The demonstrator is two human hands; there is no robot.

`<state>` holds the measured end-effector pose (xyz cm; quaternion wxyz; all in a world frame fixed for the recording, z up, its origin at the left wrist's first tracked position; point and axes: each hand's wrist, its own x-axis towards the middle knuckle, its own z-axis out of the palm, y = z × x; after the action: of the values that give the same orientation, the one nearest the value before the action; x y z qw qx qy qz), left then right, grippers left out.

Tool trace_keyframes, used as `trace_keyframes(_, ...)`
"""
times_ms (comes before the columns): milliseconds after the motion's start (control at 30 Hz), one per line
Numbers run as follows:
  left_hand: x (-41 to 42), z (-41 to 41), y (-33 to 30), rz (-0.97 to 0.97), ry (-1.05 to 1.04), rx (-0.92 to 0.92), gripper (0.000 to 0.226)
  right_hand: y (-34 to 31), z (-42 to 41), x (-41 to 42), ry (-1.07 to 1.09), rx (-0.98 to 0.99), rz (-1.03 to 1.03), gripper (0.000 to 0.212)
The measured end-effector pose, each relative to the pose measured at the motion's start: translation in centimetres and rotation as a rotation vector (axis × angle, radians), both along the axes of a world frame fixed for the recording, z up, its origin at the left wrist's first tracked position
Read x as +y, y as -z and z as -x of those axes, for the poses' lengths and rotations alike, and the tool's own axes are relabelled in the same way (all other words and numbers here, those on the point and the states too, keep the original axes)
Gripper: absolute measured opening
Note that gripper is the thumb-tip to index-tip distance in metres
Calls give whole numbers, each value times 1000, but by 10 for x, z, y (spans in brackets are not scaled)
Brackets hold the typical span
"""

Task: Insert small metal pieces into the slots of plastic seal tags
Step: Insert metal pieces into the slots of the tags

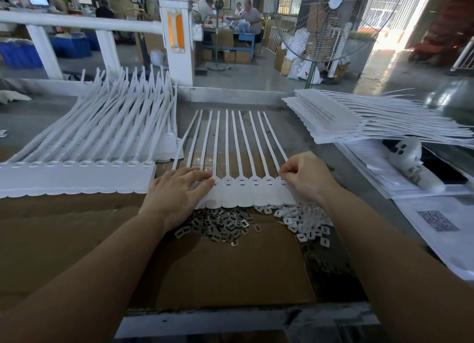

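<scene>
left hand [177, 191] lying flat, pressing tag strip [246, 188] on table [230, 278] | right hand [305, 178] pinching at end slot, piece hidden | middle slots looking filled | metal pieces [220, 227] piled just below | more strips [359, 116] waiting

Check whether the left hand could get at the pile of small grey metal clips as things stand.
Probably yes. The left hand rests flat on the white plastic seal tag strip, and the pile of small grey metal clips lies uncovered on the brown cardboard just beside its wrist.
</scene>
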<state>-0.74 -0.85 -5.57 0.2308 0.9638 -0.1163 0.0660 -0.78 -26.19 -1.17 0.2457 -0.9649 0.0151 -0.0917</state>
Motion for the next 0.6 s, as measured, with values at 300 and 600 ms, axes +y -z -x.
trace_keyframes(300, 0, -1, 1, -12, -2, 4, 48, 3, 5, 1, 23, -76, -6, 8)
trace_keyframes(600, 0, -1, 1, 4, 1, 6, 48, 4, 12, -7, -8, -65, 43, 22)
